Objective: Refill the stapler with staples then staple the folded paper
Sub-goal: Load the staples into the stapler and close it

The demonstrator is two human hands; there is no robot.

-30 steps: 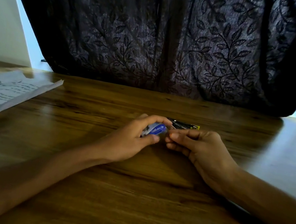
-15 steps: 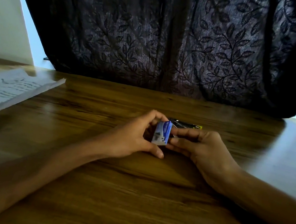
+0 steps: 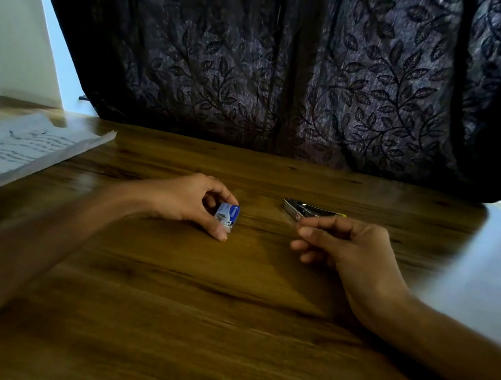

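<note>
Wooden table (image 3: pixel 220 333), dark leafy curtain (image 3: pixel 295 65) behind, paper (image 3: pixel 2 150) far left. Left hand (image 3: pixel 182 198) grips the staple box (image 3: pixel 227 214) — right hand (image 3: pixel 351 248) pinches thumb to forefinger beside the stapler (image 3: pixel 302 208); what it holds I cannot tell.

bare wood of the worktop (image 3: pixel 236 335) fills the lower middle of the frame, open between the two forearms. a clear strip also runs at mid-frame between the small blue staple box (image 3: pixel 227 213) in the left hand (image 3: pixel 187 199) and the stapler (image 3: pixel 308 211) just beyond the right hand (image 3: pixel 351 251). the paper (image 3: pixel 9 148) blocks the upper left; the dark curtain (image 3: pixel 295 65) closes off the far edge.
</note>
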